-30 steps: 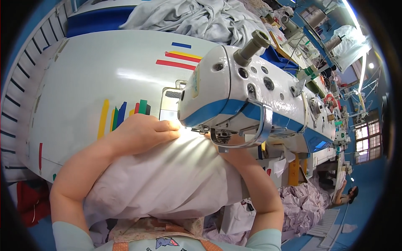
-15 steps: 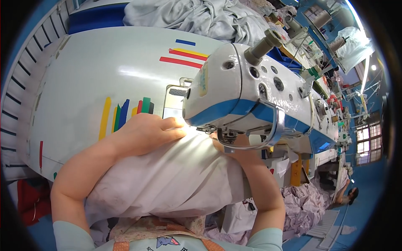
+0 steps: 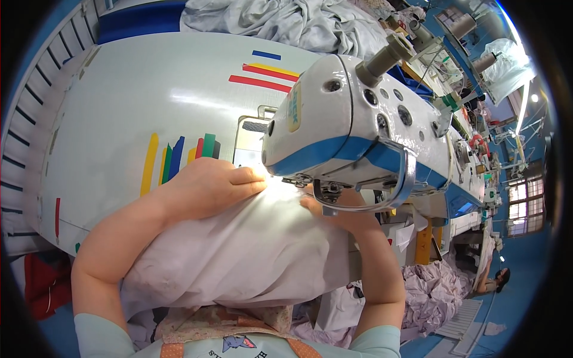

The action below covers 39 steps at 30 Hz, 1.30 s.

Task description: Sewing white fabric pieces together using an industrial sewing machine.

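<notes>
A white sewing machine (image 3: 322, 113) with a blue lower band stands over the table, its needle area lit. Pale fabric (image 3: 239, 256) runs from beneath the machine head down over my lap. At the left of the needle area, my left hand (image 3: 218, 186) pinches the fabric's edge between thumb and fingers. My right hand (image 3: 340, 209) lies on the fabric at the other side, partly behind the machine head and its metal guard (image 3: 403, 179). Its fingers are mostly hidden, so its grip does not show.
Coloured tape strips (image 3: 173, 158) mark the white tabletop (image 3: 119, 101). A heap of grey fabric (image 3: 286, 24) lies beyond the table. To the right are crumpled lilac fabric (image 3: 427, 298), thread spools (image 3: 462, 27) and, farther off, another person (image 3: 495, 280).
My right hand has shifted slightly, and more of its thumb shows beside the needle area. The left hand keeps its pinch on the fabric. The whole view has tilted a little.
</notes>
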### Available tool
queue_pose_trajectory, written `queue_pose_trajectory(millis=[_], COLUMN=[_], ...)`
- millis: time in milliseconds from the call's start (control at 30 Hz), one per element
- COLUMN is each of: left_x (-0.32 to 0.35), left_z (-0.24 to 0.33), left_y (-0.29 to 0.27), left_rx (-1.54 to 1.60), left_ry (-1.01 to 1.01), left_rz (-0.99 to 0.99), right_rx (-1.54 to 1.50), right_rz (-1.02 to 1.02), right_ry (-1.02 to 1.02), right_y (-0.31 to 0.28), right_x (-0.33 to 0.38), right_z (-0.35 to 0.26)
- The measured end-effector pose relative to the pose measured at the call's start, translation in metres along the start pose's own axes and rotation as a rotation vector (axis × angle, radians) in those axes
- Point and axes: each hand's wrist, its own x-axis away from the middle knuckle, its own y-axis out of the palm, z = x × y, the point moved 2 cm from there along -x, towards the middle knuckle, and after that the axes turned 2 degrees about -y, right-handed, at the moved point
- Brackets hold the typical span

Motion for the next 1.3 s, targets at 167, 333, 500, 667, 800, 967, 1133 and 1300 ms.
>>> queue_pose_trajectory(millis=[167,333,500,667,800,967,1133,1300], left_x=[0.0,0.001,0.001,0.0,-0.001,-0.001,0.0,0.0], left_z=[0.003,0.004,0.003,0.004,0.004,0.003,0.003,0.003], left_y=[0.001,0.006,0.007,0.007,0.005,0.005,0.007,0.008], left_rx=[-0.094,-0.078,-0.09,-0.065,-0.054,-0.059,-0.08,-0.085], left_ry=[0.115,0.102,0.119,0.114,0.104,0.02,0.048,0.068], left_rz=[0.039,0.052,0.068,0.066,0.057,0.005,0.018,0.026], right_rx=[0.136,0.256,-0.035,-0.171,0.248,-0.38,0.087,0.144], right_rz=[-0.156,0.184,0.454,0.417,0.562,0.517,0.478,0.372], right_ry=[0.076,-0.001,-0.103,-0.109,-0.328,-0.187,-0.167,-0.069], right_y=[-0.007,0.004,0.015,0.026,0.04,0.05,0.054,0.056], right_x=[0.009,0.0,0.003,-0.003,-0.006,-0.007,-0.008,-0.009], right_z=[0.002,-0.018,-0.029,-0.007,0.007,0.032,0.034,0.032])
